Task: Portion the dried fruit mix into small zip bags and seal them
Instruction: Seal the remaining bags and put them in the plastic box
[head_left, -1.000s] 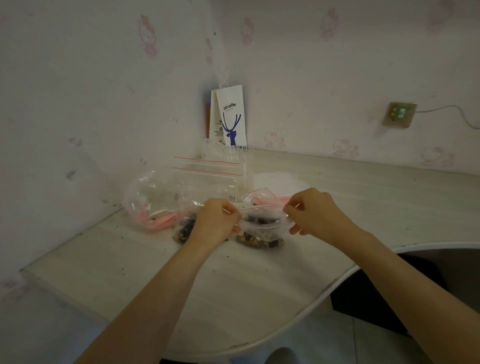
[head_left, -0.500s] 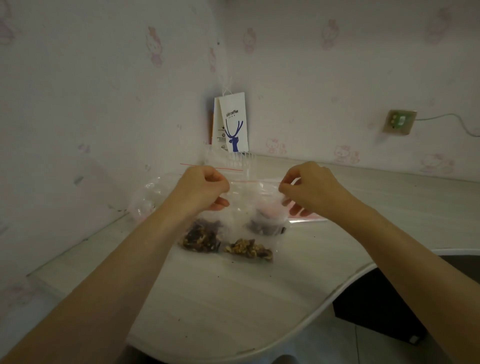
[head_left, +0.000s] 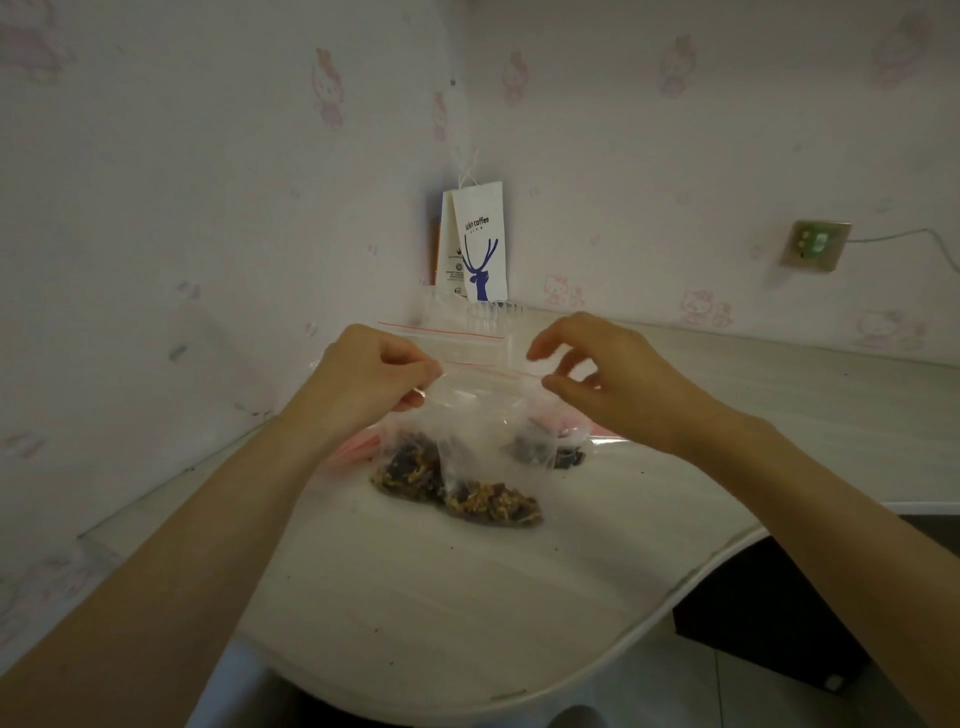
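I hold a small clear zip bag (head_left: 483, 410) with a red seal line up over the table (head_left: 415, 597). My left hand (head_left: 363, 384) pinches its top left corner. At the top right end of the seal my right hand (head_left: 608, 384) grips it with the thumb, while the index finger is raised. Dark dried fruit (head_left: 545, 452) sits in the bag's bottom right. Two filled small bags lie on the table below, one (head_left: 405, 473) to the left and the other (head_left: 493, 504) in front.
Empty zip bags (head_left: 447, 338) stand behind my hands, in front of a white coffee paper bag (head_left: 478, 244) in the wall corner. A crumpled clear bag with pink inside (head_left: 358, 447) lies behind my left wrist. The table's curved front edge (head_left: 727, 551) runs at the right.
Both hands have lifted the bag off the table and pulled its top taut. The right index finger has come up from the seal.
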